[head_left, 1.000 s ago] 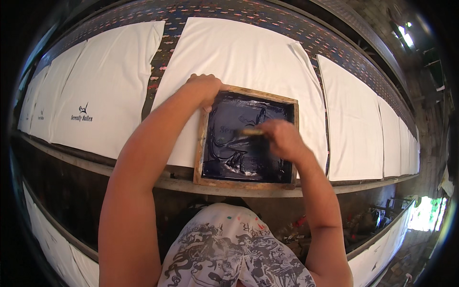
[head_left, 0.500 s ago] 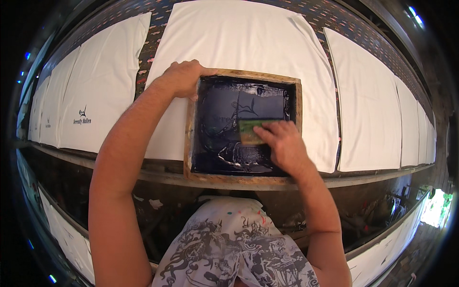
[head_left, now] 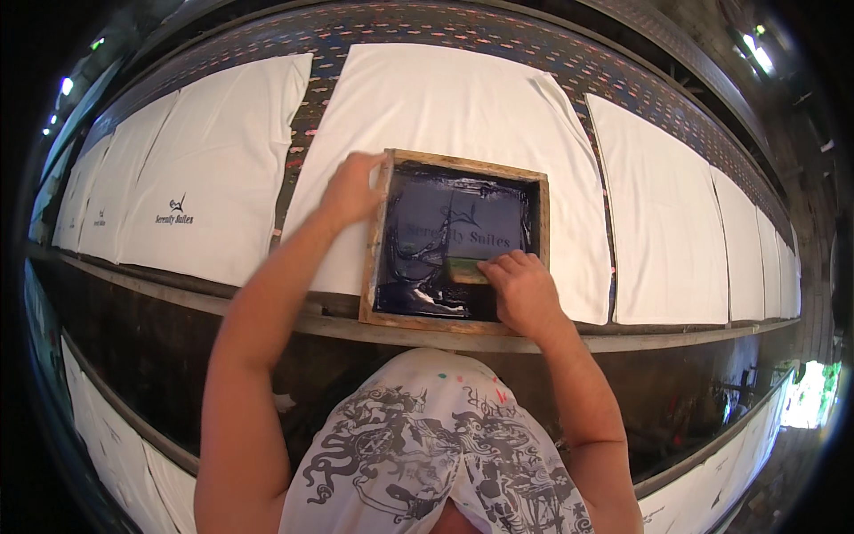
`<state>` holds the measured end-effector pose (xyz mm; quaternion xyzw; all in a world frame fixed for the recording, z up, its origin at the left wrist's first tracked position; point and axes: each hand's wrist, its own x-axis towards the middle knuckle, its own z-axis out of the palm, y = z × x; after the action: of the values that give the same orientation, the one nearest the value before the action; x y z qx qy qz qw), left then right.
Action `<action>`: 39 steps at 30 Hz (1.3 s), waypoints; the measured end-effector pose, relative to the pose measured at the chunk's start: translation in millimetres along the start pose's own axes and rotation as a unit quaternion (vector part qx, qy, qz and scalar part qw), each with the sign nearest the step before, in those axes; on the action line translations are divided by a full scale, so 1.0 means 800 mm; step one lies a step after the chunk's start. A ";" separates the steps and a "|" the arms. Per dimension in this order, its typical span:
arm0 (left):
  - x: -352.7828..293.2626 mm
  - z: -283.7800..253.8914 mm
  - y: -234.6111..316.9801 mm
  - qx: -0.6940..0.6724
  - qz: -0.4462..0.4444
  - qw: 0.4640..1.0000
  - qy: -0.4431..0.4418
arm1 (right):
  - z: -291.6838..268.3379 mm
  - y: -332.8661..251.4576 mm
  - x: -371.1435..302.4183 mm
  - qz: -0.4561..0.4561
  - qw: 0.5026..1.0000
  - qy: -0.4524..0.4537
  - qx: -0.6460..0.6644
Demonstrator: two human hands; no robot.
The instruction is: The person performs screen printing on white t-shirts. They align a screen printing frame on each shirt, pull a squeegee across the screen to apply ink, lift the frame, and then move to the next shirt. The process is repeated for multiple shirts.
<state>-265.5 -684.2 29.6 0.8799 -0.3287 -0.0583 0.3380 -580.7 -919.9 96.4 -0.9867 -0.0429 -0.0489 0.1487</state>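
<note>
Left hand (head_left: pixel 356 189) is clamped on the wooden frame (head_left: pixel 427 324), left rail, near its far corner — dark ink (head_left: pixel 405 298) sits inside, right of that grip. Right hand (head_left: pixel 523 289) is closed round a greenish squeegee (head_left: pixel 464 271) — it pokes out left of the fingers, long axis roughly side to side.

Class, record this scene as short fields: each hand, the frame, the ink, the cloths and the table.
Left hand: at the frame's left side, near the far corner; firmness of grip unclear
Right hand: holding a flat green and tan scraper inside the frame
Wooden frame: four-sided, lying on a white cloth
Dark ink: spread inside the frame, thick and glossy toward the near side
Left cloth: white, with a dark printed mark
Right cloth: white, no mark visible
Table: long, dark, with rows of coloured spots
</note>
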 end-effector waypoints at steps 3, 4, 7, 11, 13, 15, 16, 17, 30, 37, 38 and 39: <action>-0.072 0.035 0.005 -0.093 -0.037 0.991 0.087 | -0.011 0.017 0.020 0.017 0.998 -0.024 0.054; -0.092 0.046 0.003 -0.089 -0.027 0.989 0.113 | -0.017 0.018 0.033 0.016 0.998 -0.036 0.055; -0.128 0.067 0.016 -0.073 -0.004 0.983 0.171 | -0.027 0.026 0.069 0.008 0.997 -0.049 0.058; -0.136 0.066 0.049 -0.060 -0.015 0.980 0.187 | -0.002 0.050 0.136 -0.015 0.999 -0.021 0.039; -0.140 0.069 0.051 -0.058 -0.026 0.979 0.191 | 0.007 0.055 0.168 0.000 0.999 -0.029 0.032; -0.143 0.070 0.050 -0.061 -0.023 0.979 0.195 | 0.015 0.056 0.188 0.033 0.999 -0.020 0.036; -0.143 0.070 0.049 -0.062 -0.022 0.979 0.195 | 0.023 0.057 0.192 0.051 0.998 -0.017 0.039; -0.142 0.071 0.049 -0.059 -0.018 0.978 0.198 | 0.031 0.061 0.191 0.040 0.999 -0.016 0.030; -0.141 0.070 0.047 -0.054 -0.022 0.981 0.184 | 0.066 -0.060 0.027 -0.046 0.999 0.017 -0.018; -0.139 0.070 0.047 -0.044 -0.034 0.982 0.183 | 0.016 -0.043 0.050 -0.071 0.991 -0.066 0.091; -0.139 0.070 0.046 -0.046 -0.034 0.982 0.181 | 0.006 -0.029 0.069 -0.070 0.987 -0.087 0.114; -0.138 0.071 0.045 -0.047 -0.033 0.983 0.177 | 0.001 -0.014 0.091 -0.042 0.983 -0.104 0.147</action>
<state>-389.1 -667.5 -4.8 0.8698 -0.2317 0.0720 0.4296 -509.3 -903.5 106.8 -0.9511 -0.1061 0.0552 0.2847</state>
